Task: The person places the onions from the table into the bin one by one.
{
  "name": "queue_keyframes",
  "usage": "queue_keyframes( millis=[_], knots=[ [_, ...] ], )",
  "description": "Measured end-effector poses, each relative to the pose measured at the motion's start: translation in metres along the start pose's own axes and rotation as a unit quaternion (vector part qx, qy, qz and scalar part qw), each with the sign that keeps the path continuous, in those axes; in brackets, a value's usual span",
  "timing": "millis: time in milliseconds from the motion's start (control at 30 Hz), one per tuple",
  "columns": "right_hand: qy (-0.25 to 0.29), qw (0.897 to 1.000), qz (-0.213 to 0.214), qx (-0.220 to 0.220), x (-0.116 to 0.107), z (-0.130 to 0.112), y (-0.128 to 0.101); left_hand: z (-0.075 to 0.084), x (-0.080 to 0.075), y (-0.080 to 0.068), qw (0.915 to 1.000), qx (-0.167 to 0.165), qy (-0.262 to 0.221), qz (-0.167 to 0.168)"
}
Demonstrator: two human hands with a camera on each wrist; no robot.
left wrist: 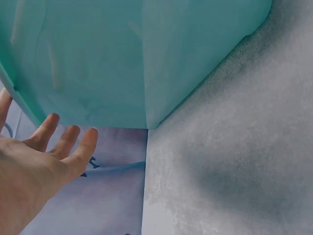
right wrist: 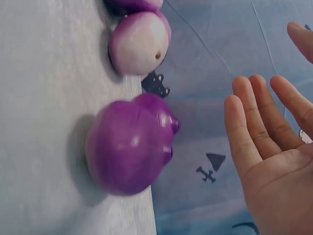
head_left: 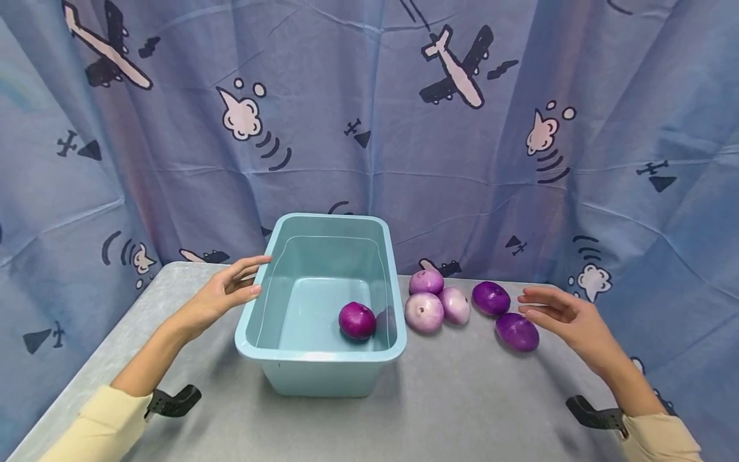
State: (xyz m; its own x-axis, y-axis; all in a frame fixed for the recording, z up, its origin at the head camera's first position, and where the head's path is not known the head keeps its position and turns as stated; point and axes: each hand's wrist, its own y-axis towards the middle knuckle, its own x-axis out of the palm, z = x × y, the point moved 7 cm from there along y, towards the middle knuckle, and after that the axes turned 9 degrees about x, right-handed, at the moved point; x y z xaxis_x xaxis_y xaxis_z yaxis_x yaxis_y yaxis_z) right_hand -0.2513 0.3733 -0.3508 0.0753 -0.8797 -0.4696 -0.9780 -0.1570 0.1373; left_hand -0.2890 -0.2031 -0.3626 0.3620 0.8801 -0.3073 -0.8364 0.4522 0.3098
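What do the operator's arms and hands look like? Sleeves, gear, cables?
Left hand and right hand: bare, no gloves or rings visible. Left sleeve and right sleeve: plain pale yellow, ending on the forearm. Left mount and right mount, at the sleeve ends: black, curved. No cables visible.

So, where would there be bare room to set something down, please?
It is crowded right of the bin, where three pale onions cluster beside two darker onions. The widest bare patch of table lies on their near side, between the bin and the right forearm. Inside the bin, the floor left of the single onion is free.
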Motion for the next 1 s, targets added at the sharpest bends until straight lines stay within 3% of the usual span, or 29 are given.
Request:
queue_keyframes(
  millis=[433,667,1000],
  knots=[
    [-0.035,0.997,0.037,0.049,-0.031,0.041,-0.011,-0.004,0.0,-0.003,0.9999,0.002,-0.013,-0.004],
    [-0.058,0.993,0.041,0.092,-0.023,0.065,-0.012,-0.005,0.002,-0.005,0.9999,-0.002,-0.013,-0.005],
    [-0.059,0.992,0.031,0.11,0.0,0.079,-0.008,-0.003,0.004,-0.002,0.9997,0.006,-0.02,-0.013]
  ],
)
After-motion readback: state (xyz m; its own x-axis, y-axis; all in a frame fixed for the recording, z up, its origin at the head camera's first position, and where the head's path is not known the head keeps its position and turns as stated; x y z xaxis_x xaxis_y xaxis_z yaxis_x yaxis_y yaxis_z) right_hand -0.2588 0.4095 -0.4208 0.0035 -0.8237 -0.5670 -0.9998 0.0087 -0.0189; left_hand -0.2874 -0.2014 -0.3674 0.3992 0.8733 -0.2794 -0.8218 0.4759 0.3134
